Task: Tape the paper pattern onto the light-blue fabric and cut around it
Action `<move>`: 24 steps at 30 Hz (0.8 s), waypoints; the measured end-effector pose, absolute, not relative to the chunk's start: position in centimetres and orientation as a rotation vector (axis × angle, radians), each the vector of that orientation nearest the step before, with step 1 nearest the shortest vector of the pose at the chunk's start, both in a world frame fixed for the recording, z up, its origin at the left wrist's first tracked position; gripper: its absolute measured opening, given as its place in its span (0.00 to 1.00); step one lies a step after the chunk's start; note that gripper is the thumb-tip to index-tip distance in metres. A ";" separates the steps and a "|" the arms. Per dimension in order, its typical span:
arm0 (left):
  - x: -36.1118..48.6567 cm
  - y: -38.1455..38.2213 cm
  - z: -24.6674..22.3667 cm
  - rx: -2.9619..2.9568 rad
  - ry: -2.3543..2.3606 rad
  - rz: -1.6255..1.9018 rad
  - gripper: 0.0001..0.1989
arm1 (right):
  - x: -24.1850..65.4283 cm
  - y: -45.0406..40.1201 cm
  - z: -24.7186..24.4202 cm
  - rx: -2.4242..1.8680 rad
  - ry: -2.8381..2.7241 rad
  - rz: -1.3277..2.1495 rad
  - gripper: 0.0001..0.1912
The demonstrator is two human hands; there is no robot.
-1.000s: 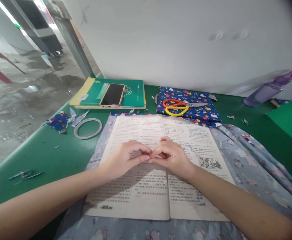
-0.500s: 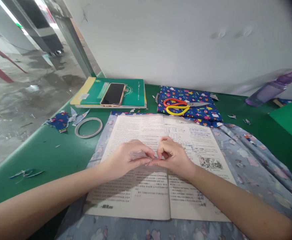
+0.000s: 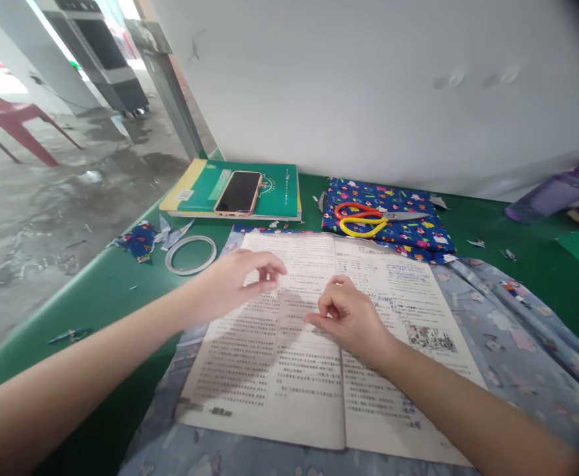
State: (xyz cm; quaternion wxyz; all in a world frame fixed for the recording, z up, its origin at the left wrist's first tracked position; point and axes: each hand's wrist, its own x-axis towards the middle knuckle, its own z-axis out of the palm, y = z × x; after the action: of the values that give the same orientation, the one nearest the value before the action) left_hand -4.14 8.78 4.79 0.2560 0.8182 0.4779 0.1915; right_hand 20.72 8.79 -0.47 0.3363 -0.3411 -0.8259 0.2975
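An open printed book [image 3: 299, 370] lies on grey-blue patterned fabric [image 3: 512, 330]. Above its left page is my left hand [image 3: 242, 281], thumb and fingertips near each other around something small and pale that I cannot make out. My right hand [image 3: 351, 317] hovers over the book's middle fold, its fingers curled and its thumb pointing left; whatever it may hold is hidden. The two hands are apart. Left of the book lies a roll of tape [image 3: 191, 239]. Behind the book, scissors [image 3: 363, 219] with red and yellow handles rest on folded dark-blue patterned fabric [image 3: 421, 238].
A phone [image 3: 238, 193] lies on green books [image 3: 282, 188] at the back left. A purple bottle [image 3: 550, 192] leans by the white wall at the right. Fabric scraps [image 3: 138, 239] and threads [image 3: 70, 336] lie on the green table's [image 3: 135, 304] left side.
My hands have separated: the left has lifted away to the upper left, while the right has stayed near the fold. The whole view has shifted slightly, moving objects right and down in the picture.
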 end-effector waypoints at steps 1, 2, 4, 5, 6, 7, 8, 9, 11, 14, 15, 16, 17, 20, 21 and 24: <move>-5.2 9.5 4.9 2.212 1.353 0.444 0.09 | 20.6 8.7 -0.4 -0.912 -2.161 0.782 0.17; -6.4 10.3 4.9 2.201 1.431 0.394 0.11 | 20.6 8.7 -0.3 -0.936 -2.170 0.789 0.17; -8.7 12.0 4.2 2.177 1.640 0.403 0.15 | 20.5 8.6 -0.2 -0.969 -2.186 0.795 0.17; -9.7 12.8 3.6 2.204 1.683 0.419 0.16 | 20.5 8.6 -0.2 -0.973 -2.194 0.795 0.17; -10.6 13.5 3.0 2.223 1.715 0.451 0.17 | 20.5 8.6 -0.2 -0.972 -2.201 0.794 0.17; -11.3 14.1 2.3 2.230 1.746 0.482 0.17 | 20.5 8.6 -0.3 -0.969 -2.206 0.793 0.16; -11.8 14.6 1.7 2.231 1.781 0.509 0.17 | 20.6 8.7 -0.4 -0.970 -2.209 0.794 0.16; -12.0 14.9 1.1 2.228 1.808 0.528 0.17 | 20.6 8.7 -0.4 -0.976 -2.210 0.796 0.16; -12.2 15.2 0.3 2.239 1.824 0.552 0.17 | 20.7 8.7 -0.6 -0.975 -2.209 0.791 0.15; -11.7 15.2 -0.5 2.313 1.762 0.604 0.18 | 20.6 8.7 -0.7 -0.900 -2.221 0.760 0.15; -11.5 15.1 -0.6 2.337 1.741 0.630 0.18 | 20.6 8.7 -0.7 -0.869 -2.230 0.749 0.16; -11.3 15.1 -0.6 2.353 1.730 0.654 0.18 | 20.6 8.7 -0.8 -0.847 -2.239 0.740 0.16; -11.2 15.0 -0.6 2.360 1.728 0.676 0.18 | 20.6 8.7 -0.8 -0.837 -2.245 0.735 0.15; -11.0 14.9 -0.4 2.375 1.748 0.717 0.18 | 20.5 8.7 -0.8 -0.837 -2.252 0.735 0.15; -10.9 14.8 -0.3 2.377 1.767 0.722 0.17 | 20.5 8.7 -0.9 -0.841 -2.251 0.736 0.15; -11.0 14.8 -0.2 2.335 1.849 0.713 0.15 | 20.6 8.8 -1.0 -0.840 -2.254 0.736 0.15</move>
State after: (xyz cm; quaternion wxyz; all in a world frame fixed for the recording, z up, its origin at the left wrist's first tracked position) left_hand -10.99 14.80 -0.17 0.0396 0.7618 0.6032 0.2327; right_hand 20.55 8.75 -1.01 0.3080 -0.3178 -0.8524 0.2785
